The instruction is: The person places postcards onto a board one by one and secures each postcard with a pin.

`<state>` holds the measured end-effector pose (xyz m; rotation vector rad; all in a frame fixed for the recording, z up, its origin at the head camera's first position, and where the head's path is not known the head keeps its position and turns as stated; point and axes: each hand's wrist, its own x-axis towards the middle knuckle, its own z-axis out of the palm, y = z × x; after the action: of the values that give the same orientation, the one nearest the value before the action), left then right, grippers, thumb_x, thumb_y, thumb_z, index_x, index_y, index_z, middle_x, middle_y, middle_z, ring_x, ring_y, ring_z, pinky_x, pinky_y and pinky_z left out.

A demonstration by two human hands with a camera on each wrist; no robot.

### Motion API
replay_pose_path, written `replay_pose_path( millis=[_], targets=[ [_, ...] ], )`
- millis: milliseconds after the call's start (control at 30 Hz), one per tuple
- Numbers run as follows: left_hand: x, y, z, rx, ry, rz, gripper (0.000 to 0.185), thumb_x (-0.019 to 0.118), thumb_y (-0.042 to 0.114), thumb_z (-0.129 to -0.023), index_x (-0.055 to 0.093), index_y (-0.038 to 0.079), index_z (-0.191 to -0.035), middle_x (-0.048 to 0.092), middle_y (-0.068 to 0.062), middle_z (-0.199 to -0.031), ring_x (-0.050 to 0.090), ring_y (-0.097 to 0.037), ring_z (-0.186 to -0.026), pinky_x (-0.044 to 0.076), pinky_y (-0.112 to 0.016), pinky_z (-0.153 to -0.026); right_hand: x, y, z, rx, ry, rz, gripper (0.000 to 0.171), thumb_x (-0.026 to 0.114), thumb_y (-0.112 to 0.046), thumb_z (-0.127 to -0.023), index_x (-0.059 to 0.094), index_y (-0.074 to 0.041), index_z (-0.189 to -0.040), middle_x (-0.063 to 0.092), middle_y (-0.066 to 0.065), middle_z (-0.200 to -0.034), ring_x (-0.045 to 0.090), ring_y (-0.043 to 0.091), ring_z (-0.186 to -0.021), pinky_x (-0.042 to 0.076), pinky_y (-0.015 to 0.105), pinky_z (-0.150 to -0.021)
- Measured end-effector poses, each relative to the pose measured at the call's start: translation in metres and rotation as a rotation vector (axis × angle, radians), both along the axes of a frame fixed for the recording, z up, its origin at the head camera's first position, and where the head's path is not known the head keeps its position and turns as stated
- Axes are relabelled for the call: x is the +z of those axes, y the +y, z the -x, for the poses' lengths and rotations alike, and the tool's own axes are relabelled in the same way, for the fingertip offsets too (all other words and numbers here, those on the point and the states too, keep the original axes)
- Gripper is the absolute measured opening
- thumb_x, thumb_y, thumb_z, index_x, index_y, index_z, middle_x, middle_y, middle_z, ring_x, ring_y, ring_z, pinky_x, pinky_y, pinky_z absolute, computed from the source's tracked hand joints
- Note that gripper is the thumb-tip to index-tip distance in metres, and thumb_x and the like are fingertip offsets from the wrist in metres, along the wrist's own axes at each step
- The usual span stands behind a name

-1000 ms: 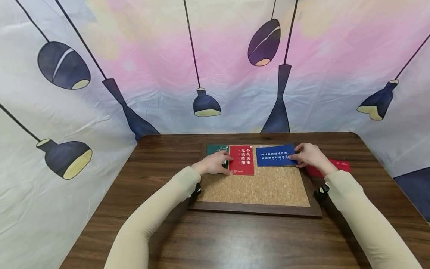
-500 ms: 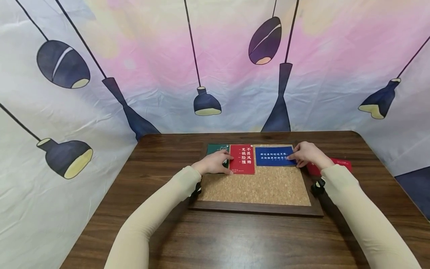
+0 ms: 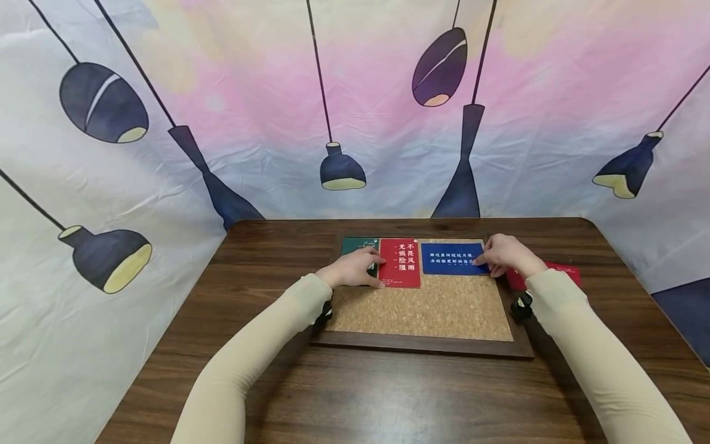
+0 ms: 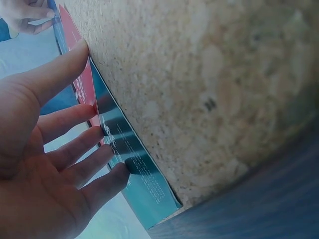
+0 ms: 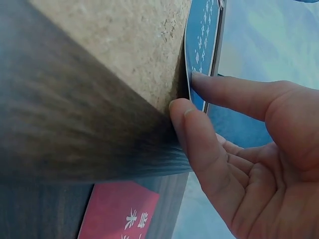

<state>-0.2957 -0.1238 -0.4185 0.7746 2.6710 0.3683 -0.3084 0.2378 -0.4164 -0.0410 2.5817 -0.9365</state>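
Note:
A blue card (image 3: 450, 258) with white writing lies across the upper right of a framed cork board (image 3: 421, 313). My right hand (image 3: 509, 254) pinches its right end between thumb and index finger; in the right wrist view the card (image 5: 200, 45) bends slightly up from the cork. To its left, an upright red card (image 3: 400, 274) with white characters lies beside a green card (image 3: 354, 245). My left hand (image 3: 350, 269) rests on these two with relaxed fingers spread, partly covering the green one. In the left wrist view, several fingertips touch the green card (image 4: 142, 186).
Another red card (image 3: 568, 271) lies on the wooden table (image 3: 388, 394) right of the board, partly behind my right hand. The board's dark frame (image 3: 421, 345) has a raised edge. A cloth printed with lamps (image 3: 383, 123) hangs behind the table.
The blue card has shifted slightly left and now lies straighter, its right end lower. My right hand has moved a little left with it. My left hand has stayed in place.

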Motion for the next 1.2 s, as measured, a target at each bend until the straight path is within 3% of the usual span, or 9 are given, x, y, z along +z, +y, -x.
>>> replay_pose_path(
  millis=[200,433,667,833,933,1100,1200],
  targets=[
    [0.000,0.000,0.000,-0.002,-0.002,-0.010,0.067,0.077,0.037,-0.090,0.054,0.009,-0.146,0.047,-0.010,-0.147,0.048,-0.025,-0.130,0.046,-0.043,-0.104,0.003,-0.001,-0.003,0.014,-0.008,0.002,0.028,0.074,-0.014,-0.091,0.051,0.003,-0.091,0.060,0.010,-0.065,0.063,0.014,-0.052,0.058,0.031,-0.055],
    [0.000,-0.001,-0.001,-0.013,-0.010,0.005,0.067,0.076,0.038,-0.091,0.053,0.009,-0.147,0.046,-0.009,-0.148,0.048,-0.024,-0.130,0.046,-0.042,-0.103,0.003,0.001,-0.003,0.029,-0.006,-0.031,0.028,0.074,-0.018,-0.091,0.054,0.001,-0.085,0.060,0.009,-0.063,0.061,0.014,-0.051,0.057,0.030,-0.053],
    [0.001,0.000,0.000,-0.015,-0.011,0.014,0.068,0.075,0.039,-0.091,0.052,0.010,-0.148,0.046,-0.009,-0.148,0.047,-0.024,-0.131,0.045,-0.041,-0.104,-0.003,0.005,-0.004,0.056,0.044,-0.051,0.035,0.075,-0.022,-0.091,0.051,0.002,-0.097,0.052,0.005,-0.065,0.048,0.015,-0.053,0.044,0.028,-0.051],
    [0.002,-0.001,0.000,-0.016,-0.015,0.010,0.068,0.076,0.038,-0.091,0.052,0.009,-0.148,0.046,-0.009,-0.148,0.047,-0.024,-0.131,0.045,-0.041,-0.104,-0.009,0.002,-0.005,0.105,0.161,-0.106,0.041,0.074,-0.019,-0.093,0.058,0.010,-0.117,0.061,0.018,-0.092,0.055,0.026,-0.075,0.050,0.040,-0.069],
    [0.001,-0.001,0.000,-0.016,-0.011,0.011,0.067,0.076,0.038,-0.091,0.052,0.010,-0.148,0.046,-0.009,-0.148,0.048,-0.024,-0.131,0.045,-0.041,-0.104,-0.010,-0.001,-0.005,0.148,0.234,-0.137,0.038,0.073,-0.016,-0.093,0.063,0.010,-0.119,0.062,0.025,-0.109,0.055,0.031,-0.089,0.050,0.047,-0.080],
    [0.002,0.000,-0.001,-0.016,0.002,0.010,0.067,0.077,0.037,-0.091,0.053,0.009,-0.147,0.047,-0.009,-0.147,0.048,-0.024,-0.130,0.045,-0.041,-0.104,-0.009,-0.002,-0.007,0.188,0.289,-0.153,0.040,0.075,-0.015,-0.092,0.065,0.011,-0.121,0.060,0.024,-0.106,0.052,0.031,-0.087,0.047,0.047,-0.079],
    [0.003,0.000,-0.001,-0.016,0.003,0.011,0.068,0.077,0.037,-0.091,0.053,0.008,-0.147,0.047,-0.010,-0.147,0.048,-0.024,-0.130,0.046,-0.042,-0.104,-0.008,0.000,-0.010,0.232,0.319,-0.183,0.048,0.077,-0.018,-0.090,0.064,0.012,-0.124,0.057,0.029,-0.115,0.054,0.039,-0.098,0.048,0.053,-0.087]
  ],
)
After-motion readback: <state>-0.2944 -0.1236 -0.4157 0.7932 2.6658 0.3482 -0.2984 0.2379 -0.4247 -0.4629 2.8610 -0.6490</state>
